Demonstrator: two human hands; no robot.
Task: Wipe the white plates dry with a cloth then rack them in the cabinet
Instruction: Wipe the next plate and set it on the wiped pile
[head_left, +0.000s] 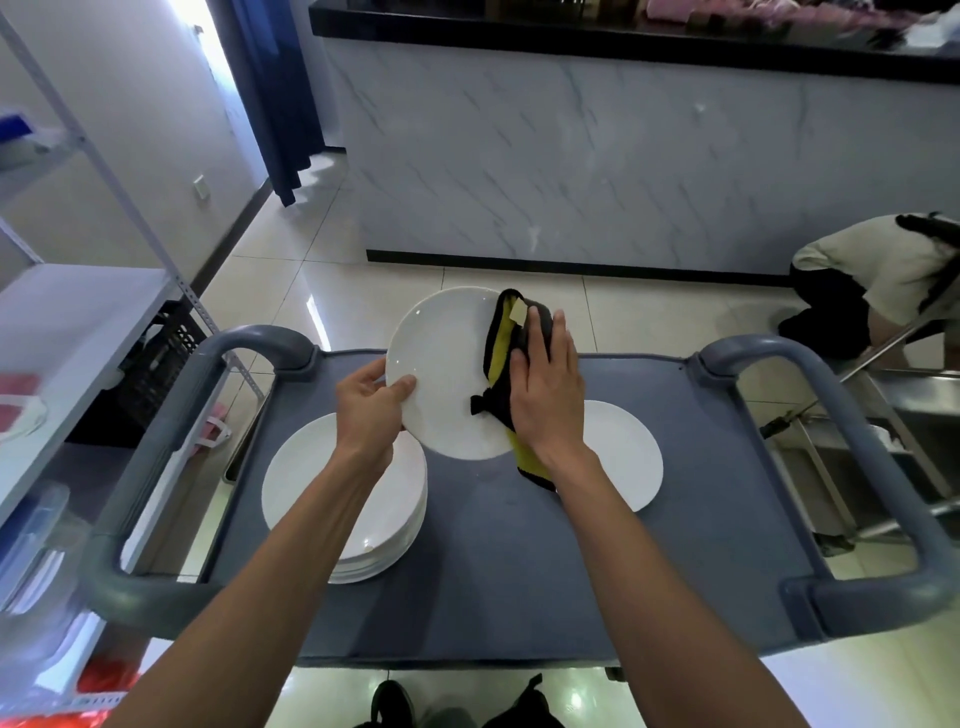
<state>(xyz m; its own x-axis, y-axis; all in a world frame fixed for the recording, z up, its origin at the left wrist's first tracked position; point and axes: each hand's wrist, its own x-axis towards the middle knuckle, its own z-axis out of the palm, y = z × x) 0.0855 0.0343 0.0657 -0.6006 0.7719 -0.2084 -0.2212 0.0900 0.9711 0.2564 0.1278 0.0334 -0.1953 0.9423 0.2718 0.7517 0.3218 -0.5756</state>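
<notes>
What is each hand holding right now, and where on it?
The left hand grips a white plate by its left rim, thumb on top. The right hand presses a yellow and black cloth against the plate's right side.

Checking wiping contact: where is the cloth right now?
Head view, centre: the cloth lies on the right part of the held plate, pressed under the right hand, above the cart.

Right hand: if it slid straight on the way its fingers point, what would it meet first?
The right hand lies flat on the cloth over the held plate, fingers pointing up-frame. It would probably cross the cloth's far edge, then leave the plate rim; only floor shows beyond, though depth is unclear.
</notes>
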